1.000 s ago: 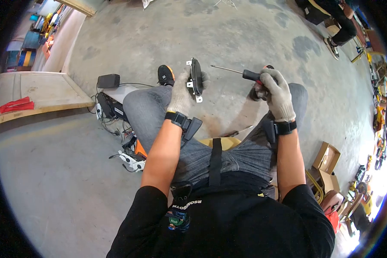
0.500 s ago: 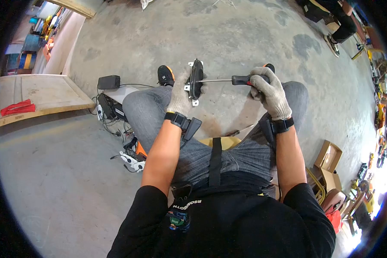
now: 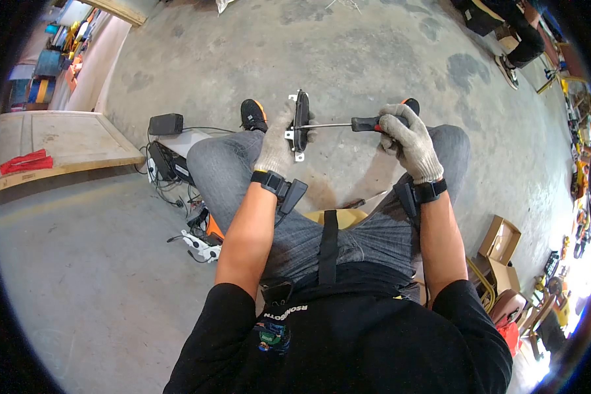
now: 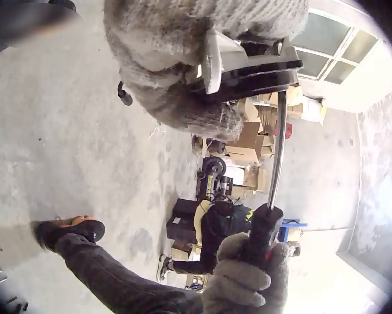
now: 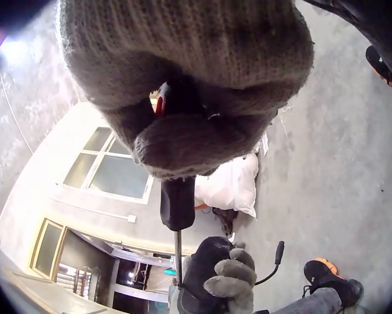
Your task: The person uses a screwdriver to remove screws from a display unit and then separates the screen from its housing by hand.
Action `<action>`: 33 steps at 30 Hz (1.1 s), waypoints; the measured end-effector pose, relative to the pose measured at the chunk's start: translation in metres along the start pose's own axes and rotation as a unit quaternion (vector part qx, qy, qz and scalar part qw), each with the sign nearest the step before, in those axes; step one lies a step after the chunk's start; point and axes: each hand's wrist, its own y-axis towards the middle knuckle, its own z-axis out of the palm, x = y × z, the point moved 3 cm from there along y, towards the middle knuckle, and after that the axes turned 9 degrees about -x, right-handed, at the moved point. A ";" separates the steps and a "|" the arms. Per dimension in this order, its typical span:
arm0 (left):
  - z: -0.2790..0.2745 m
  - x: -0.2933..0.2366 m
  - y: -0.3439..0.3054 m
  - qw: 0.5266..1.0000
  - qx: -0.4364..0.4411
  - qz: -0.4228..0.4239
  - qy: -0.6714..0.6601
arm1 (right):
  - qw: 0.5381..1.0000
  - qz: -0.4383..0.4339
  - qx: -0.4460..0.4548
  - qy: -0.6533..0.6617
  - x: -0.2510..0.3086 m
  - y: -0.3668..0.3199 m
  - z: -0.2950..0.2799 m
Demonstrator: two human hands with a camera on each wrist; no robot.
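The left hand (image 3: 277, 146), in a knitted glove, grips a black oval part (image 3: 300, 121) with pale metal tabs, held upright above the floor between the knees. In the gloved right hand (image 3: 410, 141) is the black and red handle of a screwdriver (image 3: 364, 124); its shaft points left and its tip meets the face of the part. The left wrist view shows the shaft (image 4: 279, 150) reaching the dark edge of the part (image 4: 255, 80). From the right wrist view, gloved left fingers (image 5: 232, 280) wrap round the part (image 5: 205, 275).
Another screwdriver (image 3: 354, 204) lies on the floor between the legs. Cables, a black box (image 3: 166, 125) and a white device (image 3: 202, 248) are at the left, near a wooden panel (image 3: 65, 141) with red cloth. At the right stands an open cardboard box (image 3: 499, 240). Another person's leg shows at upper right.
The right hand has moved slightly left, and the screwdriver, earlier apart from the part and tilted, now lies nearly level with its tip at the part. The left hand has barely moved.
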 end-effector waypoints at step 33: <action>-0.008 -0.005 -0.003 0.992 -0.069 0.035 0.097 | 0.993 -0.046 0.057 -0.088 -0.010 0.008 -0.005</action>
